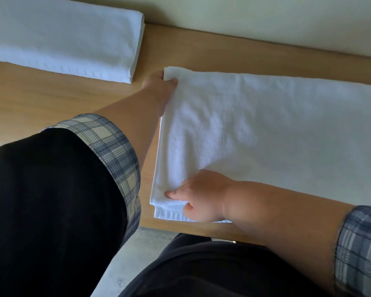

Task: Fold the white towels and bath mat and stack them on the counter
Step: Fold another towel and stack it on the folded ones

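Towel [255,125], white, terry: lay flat and doubled on the wooden surface [51,97], left end squared, right end out of view. Showed a lower layer along the near edge. Judged mid-fold, with edges under alignment. Risked a skewed fold through lifting one corner ahead of the other. Risked sliding over the front lip of the surface, being close to it, on any pull that way.

Folded towel [62,35], white: sat at the far left of the surface, well apart from the first. Judged finished and ready for stacking.

Left hand [159,82]: reached the far left corner, thumb on top, fingers hidden beneath. Clamped on that corner.

Right hand [201,196]: met the near left corner, forefinger laid on top, thumb tucked under the upper layer. Pinched that layer.
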